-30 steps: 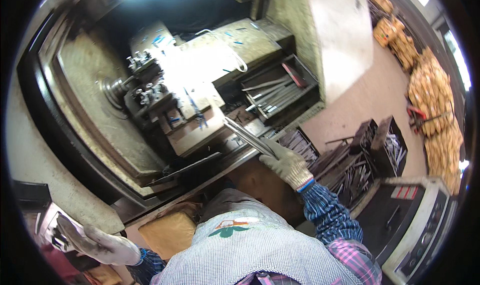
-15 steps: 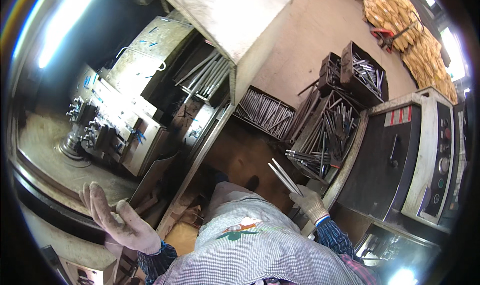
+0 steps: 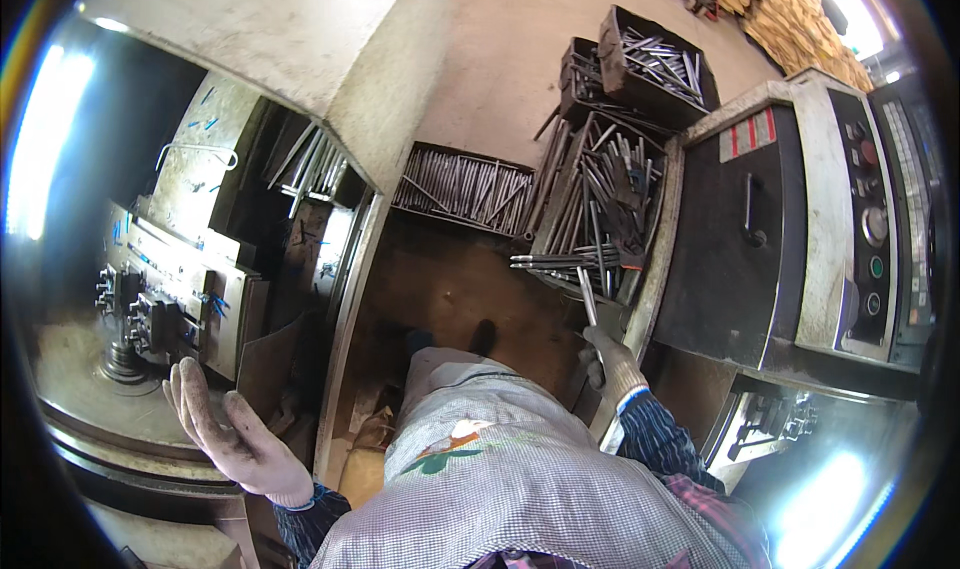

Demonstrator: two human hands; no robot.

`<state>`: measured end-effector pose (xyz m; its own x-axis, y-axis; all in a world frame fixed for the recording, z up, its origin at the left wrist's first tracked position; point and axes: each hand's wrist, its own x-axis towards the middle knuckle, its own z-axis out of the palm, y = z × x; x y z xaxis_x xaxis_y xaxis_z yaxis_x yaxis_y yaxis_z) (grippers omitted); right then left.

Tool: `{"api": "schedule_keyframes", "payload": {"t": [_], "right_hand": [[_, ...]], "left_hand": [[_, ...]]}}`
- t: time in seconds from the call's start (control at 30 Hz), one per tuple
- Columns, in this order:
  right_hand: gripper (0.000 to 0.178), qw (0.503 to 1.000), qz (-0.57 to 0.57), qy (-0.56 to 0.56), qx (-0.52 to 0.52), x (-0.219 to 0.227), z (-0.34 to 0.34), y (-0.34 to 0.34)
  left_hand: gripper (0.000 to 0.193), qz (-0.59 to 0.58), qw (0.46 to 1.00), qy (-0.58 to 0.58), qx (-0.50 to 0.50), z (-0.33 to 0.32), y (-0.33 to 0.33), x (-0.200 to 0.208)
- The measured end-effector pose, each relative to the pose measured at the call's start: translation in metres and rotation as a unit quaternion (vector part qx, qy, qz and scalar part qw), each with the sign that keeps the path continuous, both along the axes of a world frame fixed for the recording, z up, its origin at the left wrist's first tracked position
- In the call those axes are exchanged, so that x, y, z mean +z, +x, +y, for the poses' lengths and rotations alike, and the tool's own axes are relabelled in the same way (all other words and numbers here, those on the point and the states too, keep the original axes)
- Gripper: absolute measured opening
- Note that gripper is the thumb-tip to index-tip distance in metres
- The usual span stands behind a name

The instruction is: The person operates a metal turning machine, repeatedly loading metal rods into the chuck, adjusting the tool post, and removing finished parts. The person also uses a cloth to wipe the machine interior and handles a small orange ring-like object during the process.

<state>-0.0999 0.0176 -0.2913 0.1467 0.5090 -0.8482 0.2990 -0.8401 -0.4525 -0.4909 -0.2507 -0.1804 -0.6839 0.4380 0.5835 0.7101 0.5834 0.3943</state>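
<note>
My right hand (image 3: 612, 359), in a dirty knitted glove, is closed round the lower ends of a couple of slim metal rods (image 3: 587, 295). Their free ends point up, in front of a crate of loose rods (image 3: 615, 174). My left hand (image 3: 238, 445), gloved too, is raised palm up with its fingers stretched out and nothing in it. It is nearest to the open machine bay on the left, where a tool holder block (image 3: 150, 321) stands above a round spindle (image 3: 126, 361). Behind the block is a light metal slide (image 3: 190, 259) strewn with blue chips.
Low boxes of rods stand ahead: a long box (image 3: 465, 189) and a stacked dark bin (image 3: 655, 64). A second machine with a black door (image 3: 735, 239) and a control panel (image 3: 868, 219) flanks me on the right. A pale cabinet corner (image 3: 385, 79) juts in at upper left.
The view has swung to the right, so the machine and boxes sit further left. My right hand has turned, and its rods now stand steeper. My left hand stays open.
</note>
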Motion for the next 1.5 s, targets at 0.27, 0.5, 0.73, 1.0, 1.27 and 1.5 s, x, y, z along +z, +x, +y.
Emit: {"api": "schedule_keyframes", "payload": {"t": [0.27, 0.5, 0.73, 1.0, 1.27, 1.5], "right_hand": [[0.031, 0.911, 0.260, -0.074, -0.313, -0.102, 0.046, -0.003], [0.018, 0.896, 0.368, -0.061, -0.242, -0.139, 0.072, -0.046], [0.035, 0.902, 0.344, -0.050, -0.254, -0.168, 0.091, -0.044], [0.030, 0.977, 0.188, 0.023, -0.094, -0.134, 0.121, 0.002], [0.048, 0.868, -0.346, 0.165, 0.317, -0.129, 0.172, 0.024], [0.047, 0.786, -0.421, 0.337, 0.303, -0.138, 0.174, 0.033]], "left_hand": [[0.040, 0.006, 1.000, 0.012, -0.026, 0.024, 0.031, 0.017], [0.039, 0.034, 0.996, 0.022, -0.080, 0.047, 0.055, 0.028], [0.042, 0.001, 0.988, 0.046, -0.145, 0.095, 0.065, 0.030], [0.043, 0.009, 0.965, 0.032, -0.259, 0.185, 0.054, 0.014], [0.044, 0.008, 0.943, 0.021, -0.331, 0.251, 0.027, -0.007], [0.045, -0.011, 0.935, -0.036, -0.352, 0.292, 0.003, -0.026]]}}
